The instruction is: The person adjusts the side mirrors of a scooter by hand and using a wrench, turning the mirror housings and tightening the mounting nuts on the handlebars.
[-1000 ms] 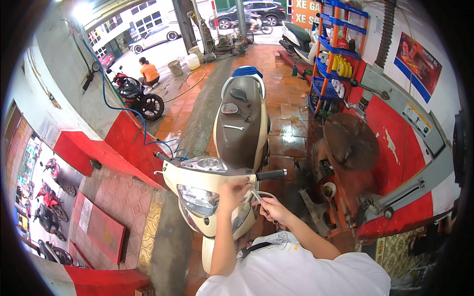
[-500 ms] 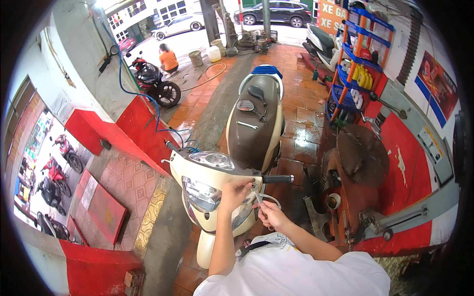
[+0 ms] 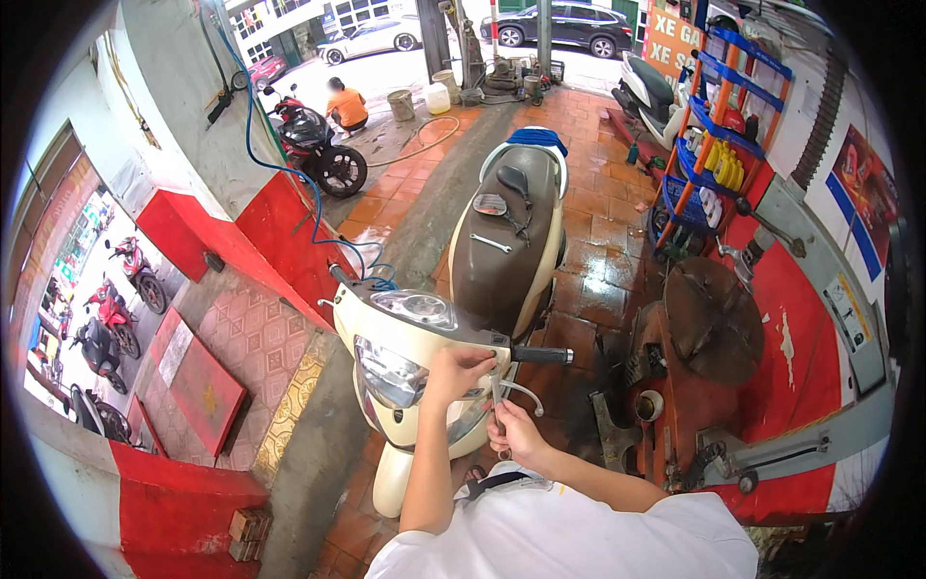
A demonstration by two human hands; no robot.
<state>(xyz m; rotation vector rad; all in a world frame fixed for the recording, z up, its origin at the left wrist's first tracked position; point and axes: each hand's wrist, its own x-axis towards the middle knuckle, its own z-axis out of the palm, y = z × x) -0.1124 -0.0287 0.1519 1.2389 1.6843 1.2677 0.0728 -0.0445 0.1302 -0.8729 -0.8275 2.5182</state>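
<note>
Cream scooter (image 3: 482,299) is front and centre, nose toward the wearer. Left hand (image 3: 458,374) has its fingers together at the front panel's edge; can't tell what they're pinching. Next over, the wrench (image 3: 497,388) has swung from slanted to nearly upright, so I'd guess a fastener's being turned. Right hand (image 3: 519,434) is wrapped round its lower part, covering some. Upper tip's too tiny to make out, tbh.

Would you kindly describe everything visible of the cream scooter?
The cream scooter has glossy, plastic-looking bodywork, a brown seat, clear headlight and black grips. It stands upright, facing the camera, two mirrors and a wrench on its seat. The left hand appears to touch its handlebar cover; the right hand holds a metal tool nearby.
</note>
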